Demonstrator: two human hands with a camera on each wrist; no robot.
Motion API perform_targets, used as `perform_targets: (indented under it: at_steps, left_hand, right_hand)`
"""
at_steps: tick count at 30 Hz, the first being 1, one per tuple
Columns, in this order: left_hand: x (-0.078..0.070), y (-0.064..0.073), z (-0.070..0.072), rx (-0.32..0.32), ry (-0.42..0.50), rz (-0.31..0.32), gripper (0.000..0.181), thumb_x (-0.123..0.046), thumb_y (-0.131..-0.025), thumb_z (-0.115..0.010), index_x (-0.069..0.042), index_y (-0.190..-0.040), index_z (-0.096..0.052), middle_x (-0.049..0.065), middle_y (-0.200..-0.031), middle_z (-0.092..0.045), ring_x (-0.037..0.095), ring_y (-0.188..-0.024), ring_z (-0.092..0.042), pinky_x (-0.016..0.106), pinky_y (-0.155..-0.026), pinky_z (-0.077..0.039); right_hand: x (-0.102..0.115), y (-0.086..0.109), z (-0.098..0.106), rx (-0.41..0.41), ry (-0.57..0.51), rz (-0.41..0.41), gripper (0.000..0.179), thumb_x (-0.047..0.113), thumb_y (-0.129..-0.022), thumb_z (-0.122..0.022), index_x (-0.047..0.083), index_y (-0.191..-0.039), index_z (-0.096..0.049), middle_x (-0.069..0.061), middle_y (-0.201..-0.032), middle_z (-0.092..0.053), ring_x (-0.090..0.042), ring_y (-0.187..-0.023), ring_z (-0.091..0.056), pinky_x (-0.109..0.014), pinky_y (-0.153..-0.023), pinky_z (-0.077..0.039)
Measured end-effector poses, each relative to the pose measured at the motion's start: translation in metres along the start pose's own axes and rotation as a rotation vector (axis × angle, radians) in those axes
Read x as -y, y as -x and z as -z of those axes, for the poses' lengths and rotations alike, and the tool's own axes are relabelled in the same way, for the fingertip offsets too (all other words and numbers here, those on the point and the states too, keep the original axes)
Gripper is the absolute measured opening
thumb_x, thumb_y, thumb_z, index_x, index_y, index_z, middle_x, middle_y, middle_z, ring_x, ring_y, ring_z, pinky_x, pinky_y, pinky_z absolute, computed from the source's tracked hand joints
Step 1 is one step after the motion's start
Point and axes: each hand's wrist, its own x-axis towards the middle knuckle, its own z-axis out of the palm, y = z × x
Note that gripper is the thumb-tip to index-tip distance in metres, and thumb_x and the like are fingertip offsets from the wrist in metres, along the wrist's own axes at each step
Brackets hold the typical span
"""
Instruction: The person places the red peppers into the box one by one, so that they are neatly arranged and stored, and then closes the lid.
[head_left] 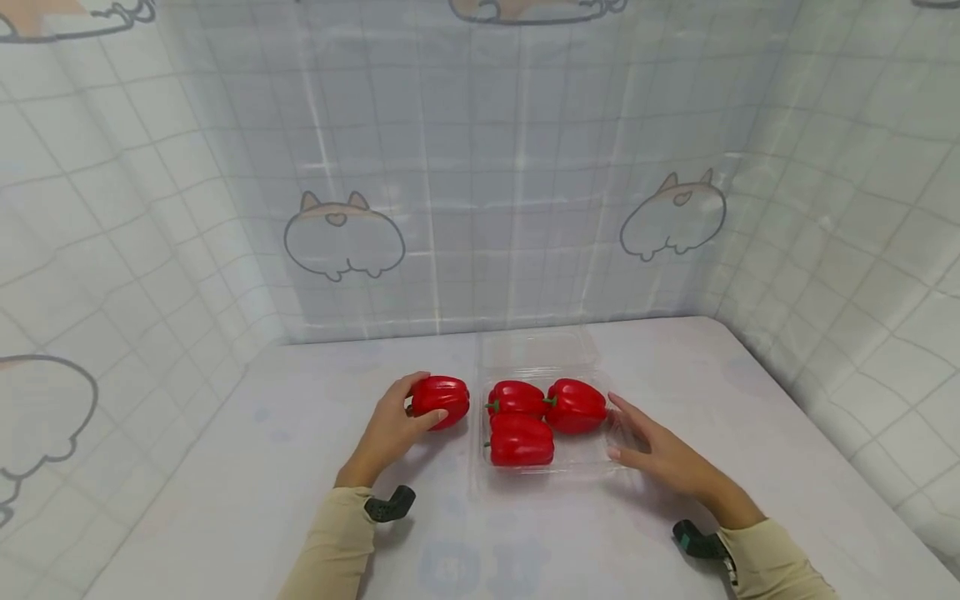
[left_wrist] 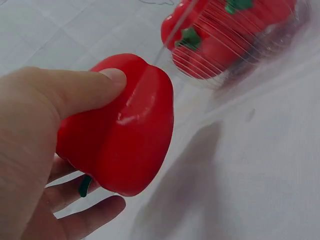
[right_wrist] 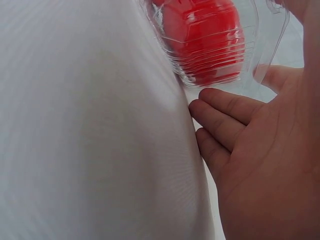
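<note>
Left hand (left_wrist: 30,135) partly hidden behind held pepper (left_wrist: 132,130); clear box (right_wrist: 215,60) cut by right wrist view's top edge.

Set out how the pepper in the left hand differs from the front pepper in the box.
The held pepper is gripped by the left hand; the front pepper is touched by no hand. The held pepper is outside the box; the front pepper lies inside it. Both are red with green stems.
</note>
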Motion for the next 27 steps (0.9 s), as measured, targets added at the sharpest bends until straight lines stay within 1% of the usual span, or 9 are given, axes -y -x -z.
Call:
perform_targets:
  at_steps: [5, 11, 17, 22, 27]
  left_hand:
    - [-0.003, -0.001, 0.000, -0.002, 0.036, 0.010, 0.074, -0.034, -0.085, -0.080, -0.017, -0.148, -0.045, 0.009, -0.143, -0.050, 0.031, -0.128, -0.048, 0.050, -0.094, -0.053]
    - [-0.005, 0.000, 0.000, -0.011, 0.072, 0.023, 0.074, -0.037, -0.085, -0.080, -0.021, -0.148, -0.045, 0.007, -0.142, -0.051, 0.030, -0.127, -0.047, 0.049, -0.092, -0.054]
    - [-0.009, 0.000, 0.001, -0.024, 0.088, 0.013, 0.072, -0.037, -0.086, -0.078, -0.019, -0.148, -0.045, 0.007, -0.142, -0.051, 0.030, -0.127, -0.048, 0.049, -0.093, -0.054]
    - [-0.020, 0.003, 0.001, -0.030, 0.132, 0.016, 0.072, -0.036, -0.086, -0.079, -0.022, -0.148, -0.045, 0.006, -0.142, -0.051, 0.028, -0.126, -0.048, 0.047, -0.091, -0.055]
    - [-0.038, 0.005, 0.002, -0.034, 0.174, -0.029, 0.073, -0.036, -0.085, -0.080, -0.022, -0.148, -0.045, 0.005, -0.141, -0.052, 0.028, -0.124, -0.050, 0.046, -0.089, -0.056]
  right_hand:
    - [0.002, 0.000, 0.001, 0.002, 0.005, 0.006, 0.084, 0.036, -0.094, -0.068, 0.019, -0.161, -0.019, -0.021, -0.160, -0.030, -0.042, -0.146, -0.027, -0.063, -0.111, -0.028]
    - [0.000, 0.000, 0.001, 0.008, -0.019, 0.000, 0.085, 0.035, -0.094, -0.069, 0.020, -0.161, -0.020, -0.020, -0.160, -0.029, -0.041, -0.147, -0.025, -0.063, -0.111, -0.028]
    - [-0.001, 0.000, 0.001, 0.007, -0.019, 0.008, 0.084, 0.035, -0.094, -0.068, 0.020, -0.161, -0.020, -0.021, -0.160, -0.029, -0.042, -0.147, -0.025, -0.064, -0.111, -0.027]
    - [-0.001, 0.001, -0.001, 0.012, -0.015, -0.008, 0.085, 0.036, -0.094, -0.068, 0.020, -0.161, -0.019, -0.020, -0.160, -0.029, -0.041, -0.147, -0.025, -0.064, -0.111, -0.027]
    - [-0.001, 0.000, -0.003, -0.005, -0.007, -0.002, 0.084, 0.036, -0.094, -0.068, 0.020, -0.161, -0.020, -0.019, -0.159, -0.031, -0.041, -0.146, -0.027, -0.065, -0.111, -0.027]
